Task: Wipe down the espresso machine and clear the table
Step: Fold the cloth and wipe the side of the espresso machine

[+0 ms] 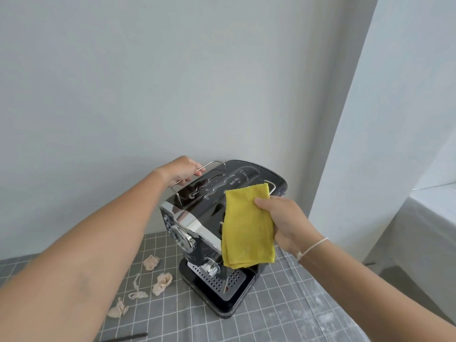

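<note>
A black and chrome espresso machine (197, 218) stands on a table with a grey grid cloth (283, 304), near the wall. Streaks of water lie on its shiny top. My left hand (183, 170) grips the thin wire rail at the top's back left edge. My right hand (283, 218) holds a folded yellow cloth (248, 228) that hangs over the machine's right side, just off the top plate. Several crumpled beige paper scraps (161, 282) lie on the tablecloth left of the machine.
A white wall rises directly behind the machine. A white fabric panel hangs at the right. A surface draped in light cloth (429, 218) stands at the far right. A dark thin stick (128, 337) lies at the table's near edge.
</note>
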